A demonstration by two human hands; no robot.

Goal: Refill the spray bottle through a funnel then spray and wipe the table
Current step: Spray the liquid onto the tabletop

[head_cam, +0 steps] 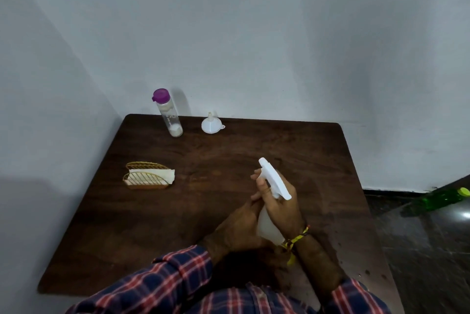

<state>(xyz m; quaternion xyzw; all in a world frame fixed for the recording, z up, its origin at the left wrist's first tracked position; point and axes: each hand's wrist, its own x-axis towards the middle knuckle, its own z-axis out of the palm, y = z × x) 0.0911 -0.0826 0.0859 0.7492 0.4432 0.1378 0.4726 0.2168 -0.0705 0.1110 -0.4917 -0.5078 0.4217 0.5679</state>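
Over table (157,214) front edge, found sprayer (273,184) clamped in right hand (283,205), left hand (237,226) clasped round its body; funnel (211,124) untouched at rear. Judged risk: loosened head slipping, spilling contents

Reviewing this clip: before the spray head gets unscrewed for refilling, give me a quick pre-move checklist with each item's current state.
1. Spray bottle held by both hands: ok, left hand on the body, right hand at the head.
2. Funnel within reach on the table: ok, lying unused.
3. Purple-capped bottle upright: ok, cap on.
4. Napkins in holder: ok.
5. Spray bottle's fill level: cannot tell.
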